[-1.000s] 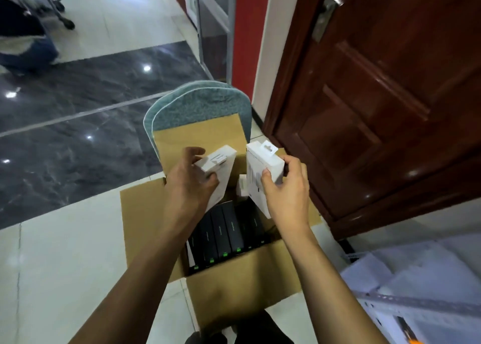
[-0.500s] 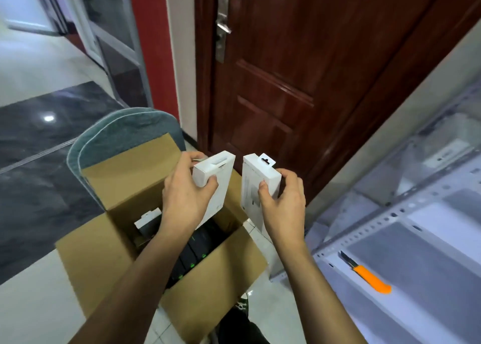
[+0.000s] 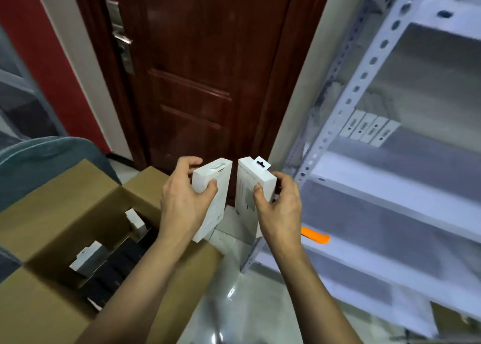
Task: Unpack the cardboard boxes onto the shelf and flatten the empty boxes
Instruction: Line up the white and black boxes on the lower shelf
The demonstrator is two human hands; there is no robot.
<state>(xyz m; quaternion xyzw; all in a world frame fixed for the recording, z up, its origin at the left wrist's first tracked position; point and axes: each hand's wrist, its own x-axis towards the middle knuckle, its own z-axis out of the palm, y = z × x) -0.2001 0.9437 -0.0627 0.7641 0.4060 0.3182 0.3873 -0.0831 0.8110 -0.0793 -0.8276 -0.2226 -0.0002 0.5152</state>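
While you stand facing the dark wooden door [image 3: 197, 83], the grey metal shelf [image 3: 406, 200] fills the right of the scene, its perforated uprights running from near to far. The open cardboard box [image 3: 52, 239] sits at the near left on the pale floor, flaps spread, with several dark packs and two white packs inside. A row of white boxes [image 3: 368, 131] stands upright on a far shelf level. An orange-handled tool [image 3: 315, 237] lies on a lower shelf level, just right of your right wrist. Your left hand [image 3: 182, 203] grips one white carton [image 3: 213, 195], fingers and thumb curled round its upper end. Your right hand [image 3: 279, 208] grips a second white carton [image 3: 251, 190] with a hang tab on top. Both cartons are upright, held side by side with a narrow gap, between the cardboard box and the shelf.
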